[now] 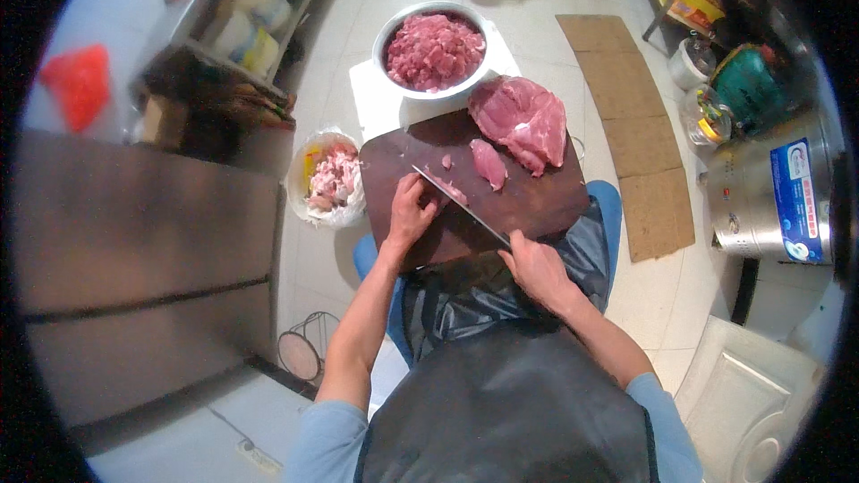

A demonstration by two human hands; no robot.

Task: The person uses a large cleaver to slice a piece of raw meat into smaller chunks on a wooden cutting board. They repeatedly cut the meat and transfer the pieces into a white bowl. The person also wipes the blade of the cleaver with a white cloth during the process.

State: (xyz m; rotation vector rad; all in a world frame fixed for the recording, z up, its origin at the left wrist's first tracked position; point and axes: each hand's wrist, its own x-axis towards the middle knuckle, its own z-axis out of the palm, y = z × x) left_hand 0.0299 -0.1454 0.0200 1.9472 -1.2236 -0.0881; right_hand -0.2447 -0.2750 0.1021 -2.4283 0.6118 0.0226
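My right hand (540,275) is wrapped round the handle of a knife (458,203), whose blade slants up and left over a dark cutting board (394,161). Beside the blade's far end is my left hand (413,215), fingers bent and drawn together; whatever they pinch is hidden. A small strip of meat (455,191) lies along the blade's far side, with a tiny scrap (446,162) just beyond. Farther right rests a longer piece of meat (488,165), near a large raw chunk (523,121) at the board's far right corner.
Behind the board, a metal bowl (380,52) heaped with cut meat stands on a white surface (367,98). A lined bin (344,215) of pale trimmings is at the left. Flattened cardboard (635,134) covers floor at the right, near a large metal drum (743,197). Shelves flank both sides.
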